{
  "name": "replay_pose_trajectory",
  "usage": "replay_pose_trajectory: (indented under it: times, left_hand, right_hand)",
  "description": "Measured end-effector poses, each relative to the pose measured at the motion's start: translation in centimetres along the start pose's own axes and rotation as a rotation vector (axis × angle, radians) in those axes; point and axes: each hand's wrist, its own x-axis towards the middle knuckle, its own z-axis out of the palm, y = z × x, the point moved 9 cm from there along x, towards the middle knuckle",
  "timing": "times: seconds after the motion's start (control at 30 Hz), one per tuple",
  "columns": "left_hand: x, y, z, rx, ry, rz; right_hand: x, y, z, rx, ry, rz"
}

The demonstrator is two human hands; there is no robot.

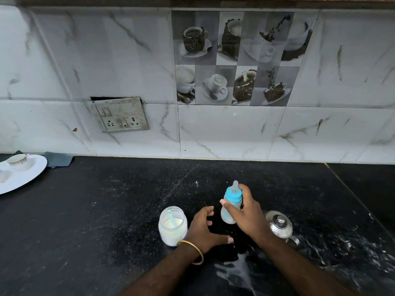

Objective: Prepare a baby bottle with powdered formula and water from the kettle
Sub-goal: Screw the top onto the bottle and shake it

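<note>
My right hand (245, 212) grips a baby bottle (232, 199) with a blue collar and a clear teat, holding it upright just over the black counter (106, 210). Milky liquid shows in the bottle's lower part. My left hand (203, 229) hovers just left of the bottle with fingers spread and loosely bent, holding nothing; a gold bangle circles its wrist. An open jar of white formula powder (172, 226) with a pale blue scoop inside stands left of that hand. A steel kettle (280, 225) with a knobbed lid sits behind my right wrist.
A white plate (32, 174) carrying a small cup lies at the far left, with a dark cloth (58, 159) behind it. White powder or liquid is spilled on the counter near the front edge (237, 272). A wall socket panel (121, 115) hangs on the tiled backsplash.
</note>
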Motion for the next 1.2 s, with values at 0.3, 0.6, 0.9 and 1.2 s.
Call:
replay_pose_trajectory:
  times: [0.3, 0.6, 0.9, 1.2]
  left_hand:
    - [-0.3, -0.8, 0.2, 0.016, -0.052, -0.026]
    - [-0.4, -1.2, 0.2, 0.009, -0.072, -0.039]
    - [0.1, -0.6, 0.0, -0.022, -0.062, -0.025]
    - [0.3, -0.3, 0.2, -0.008, -0.081, -0.021]
  right_hand:
    - [-0.5, -0.4, 1.0, -0.041, -0.071, -0.083]
    - [0.9, -1.0, -0.5, -0.088, -0.025, -0.085]
    - [2.1, -0.7, -3.7, 0.053, 0.271, -0.08]
    - [3.0, -1.3, -1.4, -0.058, 0.096, -0.049]
